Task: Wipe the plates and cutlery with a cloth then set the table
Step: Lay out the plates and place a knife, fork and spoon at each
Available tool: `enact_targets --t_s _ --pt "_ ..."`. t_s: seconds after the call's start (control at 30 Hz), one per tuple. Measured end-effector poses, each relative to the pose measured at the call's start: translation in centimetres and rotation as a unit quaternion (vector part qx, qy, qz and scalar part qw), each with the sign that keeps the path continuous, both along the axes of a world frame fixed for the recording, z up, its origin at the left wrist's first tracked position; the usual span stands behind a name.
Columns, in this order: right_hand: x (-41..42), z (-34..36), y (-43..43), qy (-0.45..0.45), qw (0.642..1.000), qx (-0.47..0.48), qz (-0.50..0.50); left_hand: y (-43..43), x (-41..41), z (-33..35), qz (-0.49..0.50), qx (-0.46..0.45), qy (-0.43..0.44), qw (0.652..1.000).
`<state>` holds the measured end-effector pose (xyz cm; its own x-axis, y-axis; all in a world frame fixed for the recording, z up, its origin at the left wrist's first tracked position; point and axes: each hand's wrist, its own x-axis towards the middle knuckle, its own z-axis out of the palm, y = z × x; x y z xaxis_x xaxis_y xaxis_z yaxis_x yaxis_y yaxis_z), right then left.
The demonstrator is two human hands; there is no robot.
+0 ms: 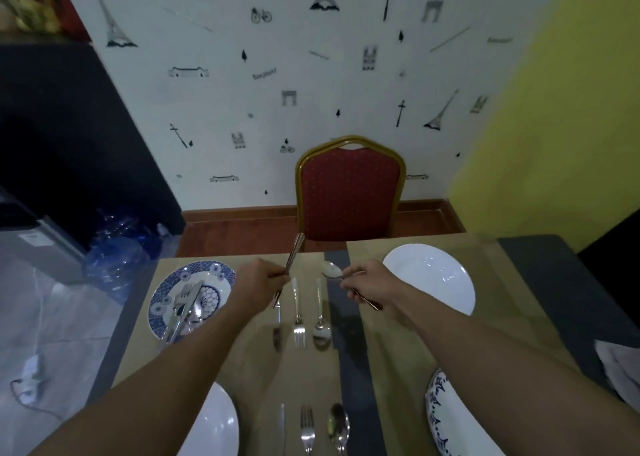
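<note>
Hands hold cutlery: left hand (259, 282) grips patterned-handled utensil (293, 254), right hand (363, 279) pinches shiny spoon (331, 269).

Fork (298, 312) between knife (277, 324) and spoon (321, 317)

We see blue-and-white floral patterning on the far-left plate (194, 270) and the near-right plate (438, 407), while the far-right plate (446, 282) and near-left plate (218, 424) are plain white, all on tan placemats (391, 351) over a dark grey bench (540, 275). The spoon (331, 270) is silver with a coppery handle. The chair (349, 196) is red with small pale dots in a gold frame, before a white wall (242, 109) printed with black towers and bicycles, beside a yellow wall (554, 109).
</note>
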<state>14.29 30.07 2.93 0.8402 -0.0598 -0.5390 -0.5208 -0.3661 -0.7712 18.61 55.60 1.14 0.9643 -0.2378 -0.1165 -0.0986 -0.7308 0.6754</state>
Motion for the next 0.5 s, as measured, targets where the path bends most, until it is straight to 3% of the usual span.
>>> enact_targets --t_s 0.5 --pt "-4.7 2.7 -15.6 0.017 0.993 -0.102 0.052 -15.9 -4.2 3.9 -0.002 -0.019 0.001 1.0"
